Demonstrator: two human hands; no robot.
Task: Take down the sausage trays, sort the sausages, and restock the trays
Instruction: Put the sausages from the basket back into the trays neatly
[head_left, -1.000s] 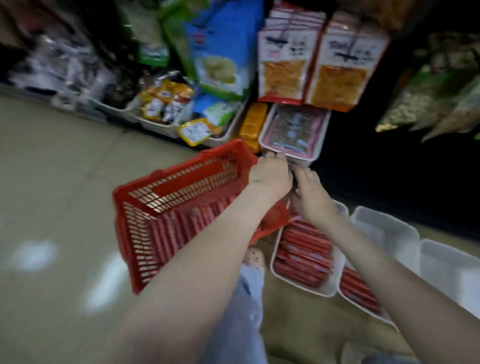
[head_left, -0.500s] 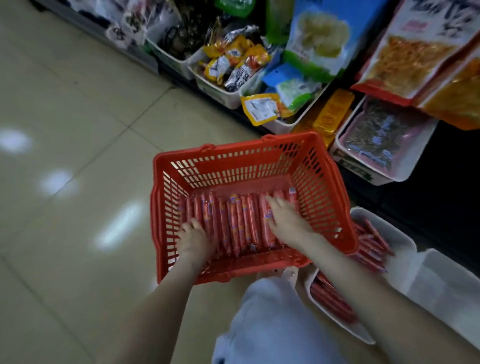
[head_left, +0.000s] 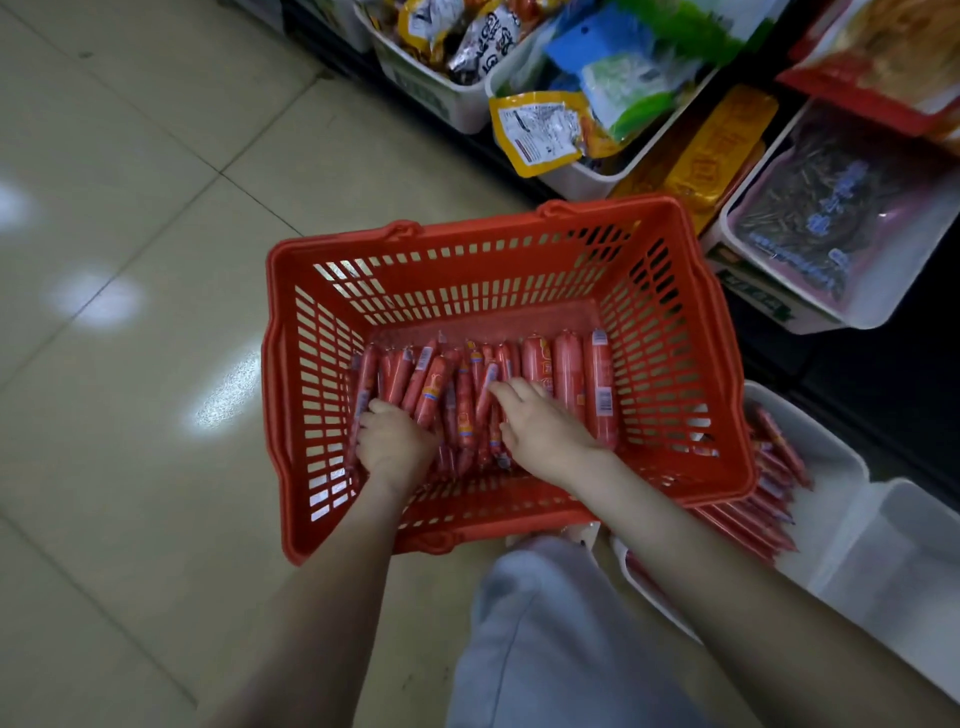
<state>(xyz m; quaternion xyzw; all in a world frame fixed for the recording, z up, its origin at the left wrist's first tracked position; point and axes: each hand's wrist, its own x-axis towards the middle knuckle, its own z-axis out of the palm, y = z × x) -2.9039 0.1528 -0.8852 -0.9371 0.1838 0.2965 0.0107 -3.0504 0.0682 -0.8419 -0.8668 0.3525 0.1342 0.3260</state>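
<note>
A red plastic basket (head_left: 675, 364) stands on the tiled floor with several red-wrapped sausages (head_left: 569, 369) lying in a row on its bottom. Both my hands are inside it. My left hand (head_left: 395, 441) is curled around a few thin sausages at the left end of the row. My right hand (head_left: 540, 426) lies on the middle of the row with its fingers spread over the sausages. To the right, a white tray (head_left: 841, 467) on the floor holds more thin red sausages (head_left: 774, 467), partly hidden under the basket's corner.
White shelf bins with snack packets (head_left: 535, 130) line the bottom shelf behind the basket, one holding a dark packet in a pink wrapper (head_left: 831, 218). Another white tray (head_left: 914, 551) lies at the far right. My knee in light trousers (head_left: 545, 634) is below the basket.
The view has swung down from the shelf to the basket. My hands left the shelf tray, dropped into the basket, and the left one has curled onto some sausages.
</note>
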